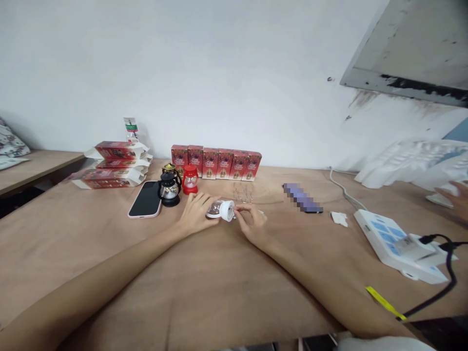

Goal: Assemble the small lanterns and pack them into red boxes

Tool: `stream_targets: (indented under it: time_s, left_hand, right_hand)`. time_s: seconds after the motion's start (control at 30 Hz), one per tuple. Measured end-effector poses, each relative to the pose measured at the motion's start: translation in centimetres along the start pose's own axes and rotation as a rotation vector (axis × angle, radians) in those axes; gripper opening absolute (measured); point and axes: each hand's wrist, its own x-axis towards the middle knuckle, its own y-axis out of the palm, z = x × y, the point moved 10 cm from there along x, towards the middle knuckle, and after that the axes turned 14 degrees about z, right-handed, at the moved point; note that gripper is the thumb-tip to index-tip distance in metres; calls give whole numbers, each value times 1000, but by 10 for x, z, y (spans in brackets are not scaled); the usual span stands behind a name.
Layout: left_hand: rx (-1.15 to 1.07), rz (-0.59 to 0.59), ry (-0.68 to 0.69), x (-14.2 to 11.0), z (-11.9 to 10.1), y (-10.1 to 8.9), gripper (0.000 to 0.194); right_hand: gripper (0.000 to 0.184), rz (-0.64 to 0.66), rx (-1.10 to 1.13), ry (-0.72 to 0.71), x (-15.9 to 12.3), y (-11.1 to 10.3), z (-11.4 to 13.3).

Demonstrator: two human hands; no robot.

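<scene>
My left hand (197, 213) is wrapped round a small white toy lantern (215, 209) with a clear body. It lies tilted on its side, its round white base turned to the right. At that base, the thumb and fingertips of my right hand (252, 222) are pinched together; whatever is between them is too small to make out. Just beyond my left hand stand a black lantern (169, 191), a black one with a gold top (169, 168) and a red lantern (190, 180). Small thin metal pieces (243, 193) lie behind the held lantern.
Several red printed boxes (217, 164) stand in a row by the wall. Opened red cartons (115, 178) are stacked left, near a phone (145, 200). Another phone (302, 198), a white scrap (339, 219) and a power strip (398, 248) lie right. Another person's hand (458, 200) shows far right.
</scene>
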Motion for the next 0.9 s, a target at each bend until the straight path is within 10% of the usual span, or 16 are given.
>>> stream_targets:
  time_s: [0.9]
  left_hand:
    - [16,-4,39,-2,-2,0,48]
  right_hand:
    - [12,-7,86,15,1,2,-5]
